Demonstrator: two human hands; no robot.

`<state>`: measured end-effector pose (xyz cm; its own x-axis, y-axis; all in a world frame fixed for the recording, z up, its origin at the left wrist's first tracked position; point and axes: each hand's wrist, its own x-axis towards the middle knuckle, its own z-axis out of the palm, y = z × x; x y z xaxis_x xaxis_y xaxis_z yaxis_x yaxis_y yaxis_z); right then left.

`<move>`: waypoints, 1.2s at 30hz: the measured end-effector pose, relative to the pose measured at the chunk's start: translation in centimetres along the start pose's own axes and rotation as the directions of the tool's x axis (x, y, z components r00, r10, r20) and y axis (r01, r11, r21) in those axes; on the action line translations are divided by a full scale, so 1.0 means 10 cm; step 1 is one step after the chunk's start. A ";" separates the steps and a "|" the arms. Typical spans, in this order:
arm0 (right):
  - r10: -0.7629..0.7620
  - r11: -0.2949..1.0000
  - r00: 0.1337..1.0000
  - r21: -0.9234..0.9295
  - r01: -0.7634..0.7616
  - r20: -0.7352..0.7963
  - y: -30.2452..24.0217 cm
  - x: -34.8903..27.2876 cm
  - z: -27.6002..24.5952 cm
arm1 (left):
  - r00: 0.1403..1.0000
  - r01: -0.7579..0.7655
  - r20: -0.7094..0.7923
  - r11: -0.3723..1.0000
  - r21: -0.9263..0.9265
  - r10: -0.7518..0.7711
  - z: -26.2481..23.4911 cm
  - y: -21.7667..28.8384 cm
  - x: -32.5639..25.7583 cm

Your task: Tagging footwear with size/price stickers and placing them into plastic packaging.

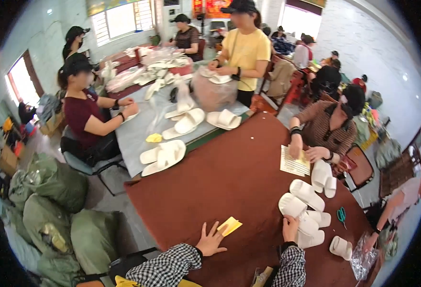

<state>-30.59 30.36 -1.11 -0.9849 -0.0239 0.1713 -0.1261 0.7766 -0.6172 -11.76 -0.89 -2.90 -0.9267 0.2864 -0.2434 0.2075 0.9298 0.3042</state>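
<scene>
My left hand (pixel 211 240) lies on the brown tabletop (pixel 205 191) with its fingers spread. Its fingertips touch a small yellow card (pixel 230 226). On the right, my right hand (pixel 291 228) has its fingers closed at the near end of a white slipper (pixel 292 204). That slipper sits in a group of white open-toe slippers, some overlapping, with another slipper (pixel 307 195) just behind it and one more (pixel 311 237) beside my wrist. The palm side of my right hand is hidden.
Teal scissors (pixel 341 216) and a single white slipper (pixel 340 248) lie to the right, near a clear plastic bag (pixel 363 258). A co-worker at the far right handles a printed sheet of stickers (pixel 294 162). More slippers (pixel 164 157) rest on the grey table (pixel 143 103). Green sacks (pixel 93 239) stand left.
</scene>
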 end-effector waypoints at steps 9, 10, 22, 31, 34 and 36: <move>-0.236 0.971 0.945 0.104 0.217 0.227 -0.49 -0.81 0.55 | 0.996 0.091 0.009 0.990 -0.110 -0.091 0.00 0.11 0.05; -0.283 0.948 0.929 0.214 0.234 0.238 -0.71 -1.05 0.62 | 0.993 0.115 0.002 0.972 -0.205 -0.117 0.05 0.07 0.06; -0.373 0.869 0.717 0.492 0.049 0.588 -1.78 -1.88 0.37 | 0.864 0.275 -0.190 0.754 -0.597 -0.466 -0.16 -0.11 -1.20; -0.132 0.943 0.929 -0.246 0.226 0.347 -0.78 -0.86 0.75 | 0.829 0.141 -0.422 0.867 -0.477 -0.367 0.04 -0.02 -1.03; 0.070 0.978 0.864 -0.204 0.039 0.499 -1.23 -1.10 0.77 | 0.841 0.240 -0.400 0.914 -0.328 -0.365 0.14 -0.45 -1.05; 0.057 0.996 0.875 -0.089 -0.016 0.480 -0.99 -1.37 0.69 | 0.848 0.239 -0.399 0.924 -0.298 -0.348 -0.04 -0.35 -0.90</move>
<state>-16.69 18.60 -2.63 -0.9261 -0.2791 -0.2539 -0.0994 0.8296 -0.5494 -4.30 -6.79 -1.42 -0.9834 -0.1728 0.0552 -0.1229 0.8587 0.4976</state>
